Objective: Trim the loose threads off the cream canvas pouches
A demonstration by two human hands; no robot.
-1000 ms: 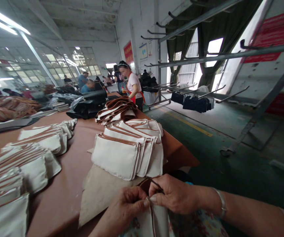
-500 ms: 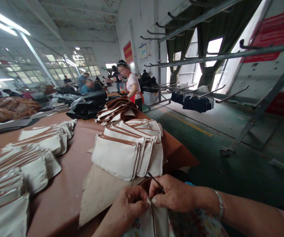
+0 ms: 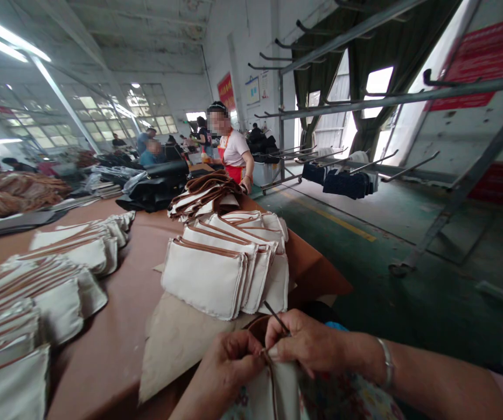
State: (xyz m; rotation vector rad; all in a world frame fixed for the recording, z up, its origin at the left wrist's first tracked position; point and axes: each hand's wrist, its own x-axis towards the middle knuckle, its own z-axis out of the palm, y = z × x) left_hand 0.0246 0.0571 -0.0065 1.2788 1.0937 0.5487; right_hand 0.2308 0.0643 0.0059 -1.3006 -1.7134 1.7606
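Observation:
My left hand [image 3: 230, 368] is closed, thumb and finger pinching the top of a cream fabric pouch piece [image 3: 285, 389] with a brown-lined seam, over my lap. My right hand [image 3: 317, 345] is closed beside it, its fingertips at the same edge. From the right fist a thin dark pointed tool [image 3: 274, 315] sticks out up and to the left; its exact kind I cannot make out. The fingers hide the spot they grip. Just beyond my hands stands a stack of cream pouch pieces [image 3: 203, 280] with brown edges, partly on a tan sheet [image 3: 177, 344].
Further rows of cream pieces [image 3: 65, 309] lie along the left of the brown-covered table [image 3: 133, 291]. Behind the stack are folded brown pieces [image 3: 210, 189] and black material [image 3: 155, 184]. A metal rack [image 3: 391, 102] stands at right. A co-worker [image 3: 234, 146] in a red apron stands beyond.
The co-worker in the red apron has turned and straightened, an arm now lowered by the table's far corner. My hands stay at the pouch edge, with only slight finger movement.

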